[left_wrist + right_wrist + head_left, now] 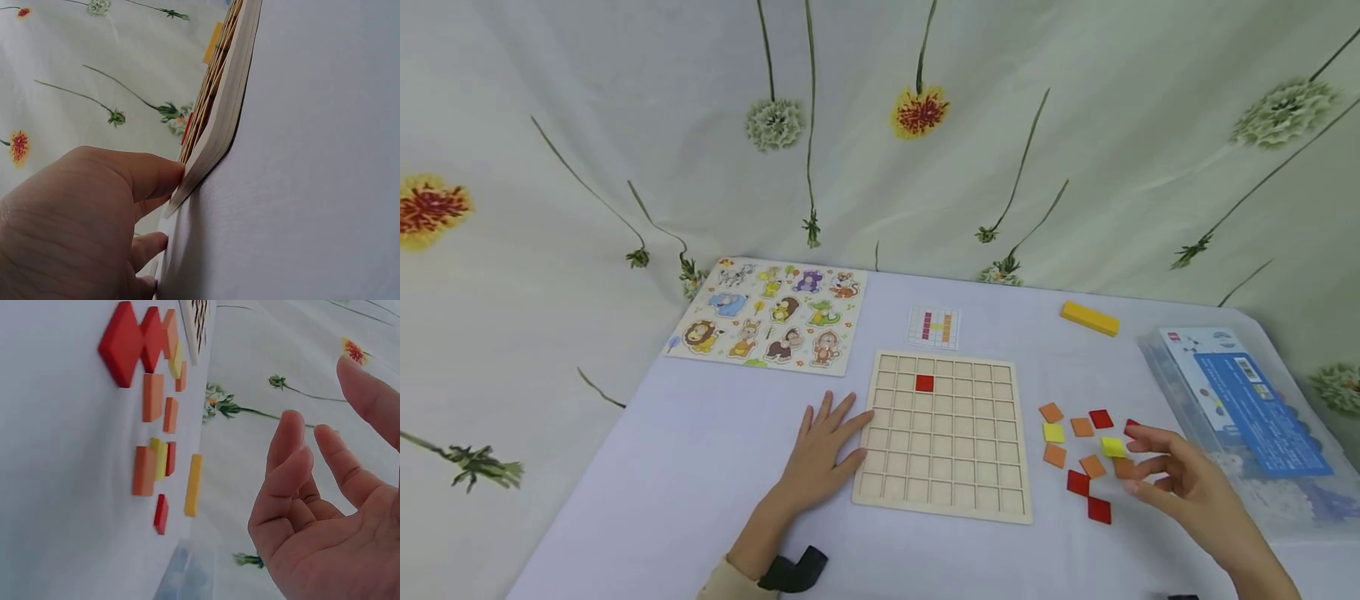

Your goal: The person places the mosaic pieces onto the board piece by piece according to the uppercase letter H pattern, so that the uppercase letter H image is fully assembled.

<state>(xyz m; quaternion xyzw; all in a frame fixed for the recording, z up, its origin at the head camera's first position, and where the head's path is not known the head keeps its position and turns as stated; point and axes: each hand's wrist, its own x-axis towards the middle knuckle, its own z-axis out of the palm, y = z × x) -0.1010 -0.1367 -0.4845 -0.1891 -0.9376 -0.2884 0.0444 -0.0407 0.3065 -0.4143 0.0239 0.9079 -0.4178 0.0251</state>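
A square wooden grid board [953,447] lies on the table with one red tile [924,383] in its second row. My left hand [820,458] rests on the table with fingers spread, its thumb and index fingertip touching the board's left edge; the left wrist view shows the thumb against the board's side [215,140]. Over the loose tiles at right hovers my right hand [1198,492], fingers loosely bent and holding nothing. Below it lie red tiles [1078,482], orange tiles [1092,466] and yellow tiles [1053,432]. Its fingers partly cover a red tile [1131,427].
Behind the board lies a small pattern card [934,327]. An animal puzzle board [756,321] is at the back left. A yellow bar [1090,318] lies at the back right, near a clear plastic box [1165,354] with a blue-and-white label. A flowered cloth hangs behind the table.
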